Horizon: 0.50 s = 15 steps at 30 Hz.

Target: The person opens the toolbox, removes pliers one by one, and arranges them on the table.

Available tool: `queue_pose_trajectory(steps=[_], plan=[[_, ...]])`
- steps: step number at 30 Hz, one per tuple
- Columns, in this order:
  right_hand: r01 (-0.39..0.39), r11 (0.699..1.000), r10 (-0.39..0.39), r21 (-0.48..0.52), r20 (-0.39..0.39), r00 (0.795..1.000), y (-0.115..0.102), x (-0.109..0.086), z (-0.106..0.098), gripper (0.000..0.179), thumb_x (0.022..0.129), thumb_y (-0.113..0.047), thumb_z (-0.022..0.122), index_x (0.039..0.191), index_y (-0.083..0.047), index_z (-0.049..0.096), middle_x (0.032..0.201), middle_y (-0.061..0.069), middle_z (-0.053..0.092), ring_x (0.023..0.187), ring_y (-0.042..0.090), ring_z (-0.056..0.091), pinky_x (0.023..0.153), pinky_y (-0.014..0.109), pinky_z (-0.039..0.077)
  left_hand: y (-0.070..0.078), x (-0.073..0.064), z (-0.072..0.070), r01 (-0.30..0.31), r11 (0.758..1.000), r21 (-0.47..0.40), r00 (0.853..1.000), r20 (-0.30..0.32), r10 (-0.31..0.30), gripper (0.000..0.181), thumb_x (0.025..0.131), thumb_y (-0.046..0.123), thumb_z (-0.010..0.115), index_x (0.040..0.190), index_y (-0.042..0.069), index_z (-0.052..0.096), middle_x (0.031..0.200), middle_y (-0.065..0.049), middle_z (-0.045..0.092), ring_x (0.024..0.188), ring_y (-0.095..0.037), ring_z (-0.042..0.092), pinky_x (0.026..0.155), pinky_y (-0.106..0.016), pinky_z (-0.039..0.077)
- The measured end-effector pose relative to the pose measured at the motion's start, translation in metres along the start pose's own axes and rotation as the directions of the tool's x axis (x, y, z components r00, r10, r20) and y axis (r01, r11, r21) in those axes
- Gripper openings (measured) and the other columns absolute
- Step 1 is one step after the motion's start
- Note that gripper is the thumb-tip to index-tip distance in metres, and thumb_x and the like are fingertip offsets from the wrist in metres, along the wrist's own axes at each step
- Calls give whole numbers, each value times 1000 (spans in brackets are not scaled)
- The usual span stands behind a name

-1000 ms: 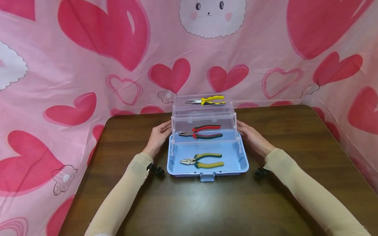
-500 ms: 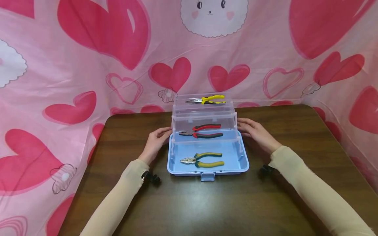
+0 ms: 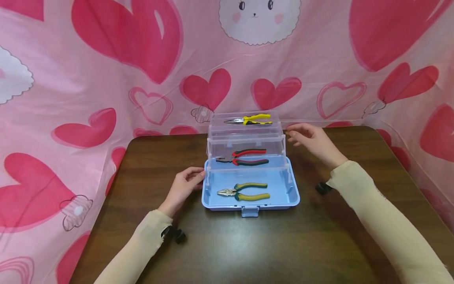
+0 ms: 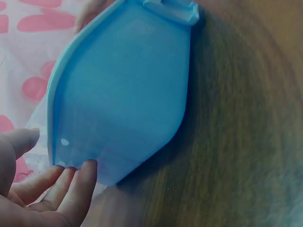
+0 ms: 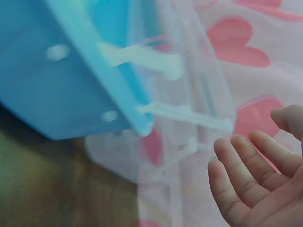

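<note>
A light blue toolbox [image 3: 217, 207] stands unfolded on the table, its clear trays [image 3: 248, 139] stepped up behind the base. Combination pliers with green-yellow handles [image 3: 252, 197] lie in the base. Red-and-black pliers [image 3: 252, 162] rest in the middle tier, and yellow-and-black long-nose pliers [image 3: 257, 117] in the top one. My left hand [image 3: 182, 187] has its fingertips at the box's left side wall, by the rim; in the left wrist view they meet the blue wall [image 4: 128, 80]. My right hand [image 3: 315, 144], fingers loosely bent and holding nothing, is beside the right end of the trays.
The box's front latch [image 3: 250, 212] hangs down, undone. White hinge arms [image 5: 189, 116] join the trays to the base. Behind the brown wooden table [image 3: 241, 252] hangs a pink cloth [image 3: 276, 63] printed with hearts, close to the box's back.
My right hand has lifted away from the box's right side, up and back toward the upper trays. My left hand has slid forward along the left side, toward me. Box and pliers stay put.
</note>
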State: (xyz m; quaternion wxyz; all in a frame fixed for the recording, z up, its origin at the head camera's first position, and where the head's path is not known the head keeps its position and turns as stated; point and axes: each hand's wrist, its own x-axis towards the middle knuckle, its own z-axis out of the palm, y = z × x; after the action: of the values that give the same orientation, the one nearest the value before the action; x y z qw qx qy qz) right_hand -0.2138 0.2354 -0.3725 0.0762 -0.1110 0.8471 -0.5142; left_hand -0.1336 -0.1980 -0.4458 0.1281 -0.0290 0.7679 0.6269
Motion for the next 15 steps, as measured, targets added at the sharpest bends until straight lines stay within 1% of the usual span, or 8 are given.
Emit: queue_pose_trajectory(steps=[3,5,8,11,15], plan=[[24,1000,-25,-12,-14,1000,-8,7,2,43,105,-34,63,141,-11,61,138,9,64,109,22,69,86,19,57,-1,-3,3,-1,1000,-5,1000,7,1,45,100,27,72,135,0,62,126,-20,69,102,-22,72,91,-42,61],[45,998,-45,-36,-14,999,-13,11,4,42,105,-34,64,140,-11,62,137,9,65,109,26,68,85,19,57,-2,-4,4,2,1000,-6,1000,8,-2,43,99,25,74,132,0,62,124,-20,69,99,-22,72,91,-41,62],[62,995,-64,-74,-14,998,-19,16,7,41,104,-34,65,139,-12,63,134,10,67,106,27,66,82,20,56,-3,-6,4,-5,1000,3,1000,5,5,40,99,25,75,128,-1,63,118,-17,71,94,-20,71,91,-41,62],[63,992,-66,-106,-23,998,-24,22,11,41,103,-35,66,138,-12,65,130,9,68,105,27,63,82,21,56,-3,-7,5,-13,1000,3,1000,3,13,38,98,25,75,124,-1,64,112,-15,72,91,-20,70,90,-40,62],[82,988,-86,-134,-30,996,-30,31,16,39,102,-34,68,134,-11,67,125,10,70,104,28,63,81,20,55,-4,-7,5,-16,1000,4,1000,2,16,37,98,24,75,123,-1,64,111,-15,72,90,-20,70,89,-37,62]])
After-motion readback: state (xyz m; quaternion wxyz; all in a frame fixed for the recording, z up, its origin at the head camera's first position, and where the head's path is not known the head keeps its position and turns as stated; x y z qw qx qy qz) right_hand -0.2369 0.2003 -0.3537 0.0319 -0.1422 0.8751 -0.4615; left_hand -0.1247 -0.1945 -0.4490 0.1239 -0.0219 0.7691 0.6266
